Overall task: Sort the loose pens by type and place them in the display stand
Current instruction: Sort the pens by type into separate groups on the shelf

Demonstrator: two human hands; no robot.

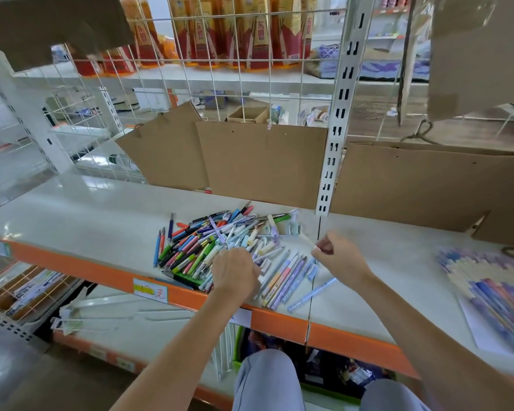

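Two hands are at work over the shelf point(86, 215), and we judge we are in the sorting step: picking like pens out of the heap before any go into a stand. Our left hand point(235, 272) lies knuckles-up on the near edge of the mixed pile of pens point(196, 244), fingers curled down into it; whether it has closed round a pen we cannot tell, since the fingertips are hidden. Our right hand point(340, 258) hovers just right of the pile, its fingers pinching a pale pen point(307, 241), which is blurred but seems to be a white or cream one. Between the hands lies a loose row of pastel pens point(288, 280), set apart from the bright ones, with one blue pen point(312, 293) lying a little off from them. Far right, a fanned display of pastel pens point(487, 289) rests on the shelf; it may be the stand. Next we would need to match the pinched pen to its kind and lay it with them.
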